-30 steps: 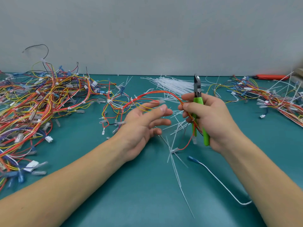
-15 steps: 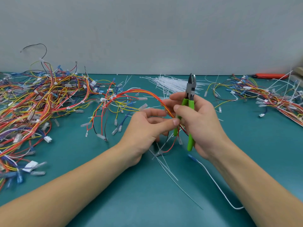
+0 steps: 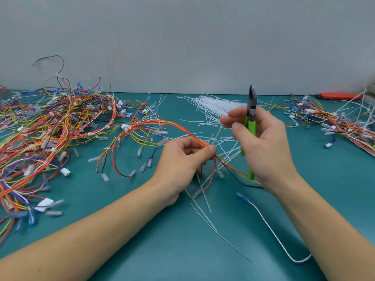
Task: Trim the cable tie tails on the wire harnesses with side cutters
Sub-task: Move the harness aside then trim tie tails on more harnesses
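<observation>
My left hand [image 3: 182, 161] pinches a red, orange and yellow wire harness [image 3: 162, 124] between thumb and fingers, just above the teal table. The harness arches left toward a white cable tie [image 3: 126, 130] and trails right under my right hand. My right hand [image 3: 261, 142] holds green-handled side cutters [image 3: 251, 118] upright, jaws pointing up and closed, with index finger and thumb stretched forward. The cutters stand a short way right of the pinched wires, not touching them.
A big tangle of harnesses [image 3: 40, 134] covers the left of the table, another pile [image 3: 332, 122] lies at the right. Loose white cable ties [image 3: 215, 106] are heaped at the back centre. A white cord [image 3: 267, 226] and cut tails [image 3: 205, 218] lie near me. An orange tool [image 3: 338, 96] sits far right.
My hands have parted: the left kept the harness and moved lower left, the right let go of the wires and lifted right with the cutters.
</observation>
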`<action>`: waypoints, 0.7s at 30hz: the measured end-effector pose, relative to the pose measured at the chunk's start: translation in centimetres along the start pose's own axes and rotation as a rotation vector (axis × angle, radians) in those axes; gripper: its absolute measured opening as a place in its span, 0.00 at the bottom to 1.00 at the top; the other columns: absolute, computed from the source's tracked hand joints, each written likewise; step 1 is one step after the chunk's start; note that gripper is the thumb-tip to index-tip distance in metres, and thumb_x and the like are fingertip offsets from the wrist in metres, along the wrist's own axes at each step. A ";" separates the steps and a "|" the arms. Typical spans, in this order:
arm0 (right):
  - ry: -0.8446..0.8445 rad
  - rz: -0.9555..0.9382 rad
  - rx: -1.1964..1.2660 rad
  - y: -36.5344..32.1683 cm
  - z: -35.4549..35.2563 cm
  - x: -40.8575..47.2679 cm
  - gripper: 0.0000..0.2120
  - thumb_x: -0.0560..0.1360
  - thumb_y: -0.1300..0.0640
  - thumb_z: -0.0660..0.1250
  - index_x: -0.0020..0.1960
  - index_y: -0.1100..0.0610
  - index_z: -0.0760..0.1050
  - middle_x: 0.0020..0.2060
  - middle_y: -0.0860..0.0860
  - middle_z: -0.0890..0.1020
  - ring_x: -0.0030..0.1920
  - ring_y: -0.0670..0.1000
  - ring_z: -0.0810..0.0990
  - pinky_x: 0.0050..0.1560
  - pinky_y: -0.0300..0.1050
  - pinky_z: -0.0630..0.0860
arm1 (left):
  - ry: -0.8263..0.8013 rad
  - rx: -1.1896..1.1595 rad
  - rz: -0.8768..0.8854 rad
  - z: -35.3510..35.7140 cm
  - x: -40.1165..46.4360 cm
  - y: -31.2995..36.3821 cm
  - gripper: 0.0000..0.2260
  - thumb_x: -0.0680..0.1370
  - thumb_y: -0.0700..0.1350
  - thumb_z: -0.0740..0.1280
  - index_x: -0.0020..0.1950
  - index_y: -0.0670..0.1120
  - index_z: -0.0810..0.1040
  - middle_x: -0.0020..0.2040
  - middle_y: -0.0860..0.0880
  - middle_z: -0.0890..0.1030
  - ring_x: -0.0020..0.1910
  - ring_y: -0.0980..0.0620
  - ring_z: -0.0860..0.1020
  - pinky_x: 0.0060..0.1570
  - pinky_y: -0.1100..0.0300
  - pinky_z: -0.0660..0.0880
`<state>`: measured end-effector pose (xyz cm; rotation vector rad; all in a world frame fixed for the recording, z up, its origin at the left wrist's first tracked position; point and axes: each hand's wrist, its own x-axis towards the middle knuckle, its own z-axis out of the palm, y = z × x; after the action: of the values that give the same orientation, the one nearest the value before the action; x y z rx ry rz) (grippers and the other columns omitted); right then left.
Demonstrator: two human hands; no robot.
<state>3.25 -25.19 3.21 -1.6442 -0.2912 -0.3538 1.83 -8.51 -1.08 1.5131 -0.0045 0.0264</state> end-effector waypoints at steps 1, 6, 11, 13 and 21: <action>0.023 0.005 -0.037 0.2 -0.3 0.2 0.09 0.79 0.65 0.67 0.51 0.52 0.80 0.46 0.50 0.88 0.51 0.50 0.87 0.55 0.42 0.81 | -0.002 -0.008 -0.001 0.0 0.0 0.0 0.03 0.76 0.43 0.77 0.47 0.45 0.85 0.39 0.48 0.86 0.34 0.57 0.78 0.33 0.66 0.73; -0.051 0.198 -0.195 0.8 -1.0 0.7 0.04 0.78 0.60 0.71 0.48 0.51 0.81 0.41 0.53 0.87 0.37 0.48 0.84 0.44 0.43 0.77 | -0.008 -0.058 0.012 -0.2 0.0 0.0 0.02 0.77 0.41 0.76 0.46 0.47 0.84 0.39 0.51 0.86 0.36 0.58 0.79 0.35 0.64 0.74; -0.281 0.237 -0.390 0.8 -1.3 0.4 0.06 0.76 0.47 0.71 0.47 0.49 0.82 0.38 0.53 0.85 0.34 0.47 0.78 0.43 0.52 0.78 | -0.026 -0.115 0.031 -0.3 0.0 0.2 0.03 0.78 0.39 0.73 0.49 0.46 0.84 0.41 0.49 0.85 0.38 0.56 0.78 0.37 0.62 0.74; -0.302 0.225 -0.370 0.8 -0.8 0.1 0.07 0.78 0.48 0.71 0.46 0.51 0.82 0.34 0.55 0.81 0.34 0.48 0.74 0.41 0.54 0.76 | -0.057 -0.100 0.050 -0.3 -0.1 0.3 0.04 0.78 0.38 0.72 0.51 0.44 0.84 0.42 0.48 0.85 0.39 0.56 0.78 0.36 0.62 0.74; -0.332 0.146 -0.307 0.7 -1.0 0.2 0.07 0.80 0.52 0.71 0.44 0.53 0.81 0.31 0.48 0.77 0.33 0.46 0.71 0.39 0.46 0.69 | -0.081 -0.191 0.028 -0.4 0.0 0.3 0.04 0.80 0.39 0.69 0.53 0.44 0.83 0.44 0.46 0.86 0.45 0.53 0.83 0.37 0.61 0.78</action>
<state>3.68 -26.28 2.70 -2.0160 -0.3763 -0.0103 1.83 -8.06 -0.81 1.3226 -0.0914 -0.0127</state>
